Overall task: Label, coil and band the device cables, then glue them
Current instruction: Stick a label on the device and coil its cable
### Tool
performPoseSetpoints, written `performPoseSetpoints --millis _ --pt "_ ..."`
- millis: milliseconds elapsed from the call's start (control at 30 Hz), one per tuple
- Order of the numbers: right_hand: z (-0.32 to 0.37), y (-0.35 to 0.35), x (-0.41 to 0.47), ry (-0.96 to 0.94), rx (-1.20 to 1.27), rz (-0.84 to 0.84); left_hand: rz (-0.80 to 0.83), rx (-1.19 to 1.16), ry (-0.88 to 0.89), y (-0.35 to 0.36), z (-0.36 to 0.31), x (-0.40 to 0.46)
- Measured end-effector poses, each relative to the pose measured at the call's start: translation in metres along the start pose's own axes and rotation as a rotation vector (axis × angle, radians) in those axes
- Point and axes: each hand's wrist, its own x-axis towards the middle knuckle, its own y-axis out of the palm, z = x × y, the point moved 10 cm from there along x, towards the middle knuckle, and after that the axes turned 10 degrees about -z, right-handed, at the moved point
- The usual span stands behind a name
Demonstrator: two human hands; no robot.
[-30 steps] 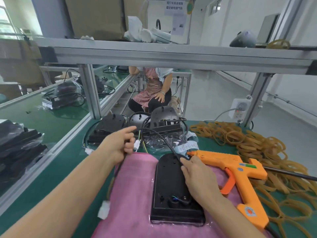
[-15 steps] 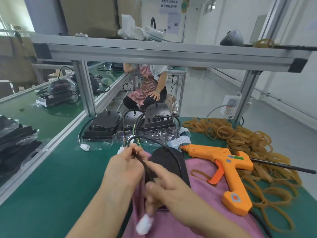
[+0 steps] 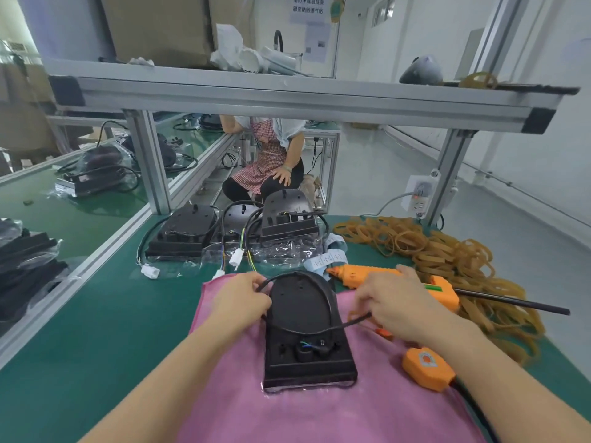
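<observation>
- Lying flat on a pink cloth (image 3: 287, 410): a black, flat plastic device with a rounded far end (image 3: 303, 318), its underside facing up, taken here as the landmark.
- Running out of a socket near the device's near end: a thin black cable (image 3: 307, 332), sweeping across the device's middle, looping round its left edge and arching over its rounded far end.
- Gripping that cable at the device's far-left edge: the left hand (image 3: 241, 298), fingers curled round the loop.
- Pinching the cable's other run just right of the device: the right hand (image 3: 395, 306), fingers curled, knuckles up; exactly how the fingertips are closing cannot be told.
- Lying right of the device, partly hidden under the right hand: an orange plastic hot-glue gun (image 3: 428, 366), nozzle pointing left past the device's far end, handle reaching back toward the near right.
- Sticking out of the gun's back, well to the device's right: a long black glue stick (image 3: 511, 302).
- Spreading over the green bench mat (image 3: 96, 330) to the far right of the device: a heap of tan rubber bands (image 3: 454, 260).
- Sitting just beyond the device's far end: a strip of pale paper labels (image 3: 326, 260).
- Standing farther beyond the device: three more black devices on clear plastic bags (image 3: 230, 231), their cables ending in white plug connectors (image 3: 236, 258).
- Sitting well beyond the bench: a person in a checked apron (image 3: 271, 158).
</observation>
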Motion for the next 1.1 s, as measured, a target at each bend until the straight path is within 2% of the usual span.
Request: performPoseSetpoints --millis 67,167,267,433,567,767,867,967,1033,1100 --pt "0.003 0.002 0.015 0.081 0.170 -0.132 -0.061 0.170 0.121 0.004 -0.010 0.003" --pt "0.012 0.019 0.023 0.192 0.432 -0.255 -0.053 0.170 0.209 0.018 -0.021 -0.002" --pt "0.013 0.034 0.026 0.244 0.461 -0.326 -0.135 0.097 0.198 0.015 -0.017 -0.004" --pt "0.023 0.034 0.038 0.216 0.484 -0.408 -0.295 -0.076 0.187 0.003 -0.012 -0.011" --pt "0.027 0.041 0.043 0.200 0.415 -0.369 -0.309 -0.163 0.137 -0.006 -0.012 -0.008" --pt "0.030 0.045 0.039 0.167 0.453 -0.374 -0.132 -0.282 0.034 -0.009 -0.017 -0.008" --pt "0.031 0.048 0.040 0.148 0.470 -0.299 -0.044 -0.322 0.056 0.002 -0.014 -0.028" --pt "0.033 0.040 0.035 0.085 0.515 -0.183 -0.153 -0.191 0.123 0.005 -0.012 -0.049" --pt "0.038 0.035 0.021 -0.008 0.641 -0.076 -0.248 -0.191 0.124 0.002 -0.010 -0.056" --pt "0.050 0.039 -0.003 -0.140 0.716 0.065 -0.271 -0.233 0.089 0.002 -0.008 -0.056"
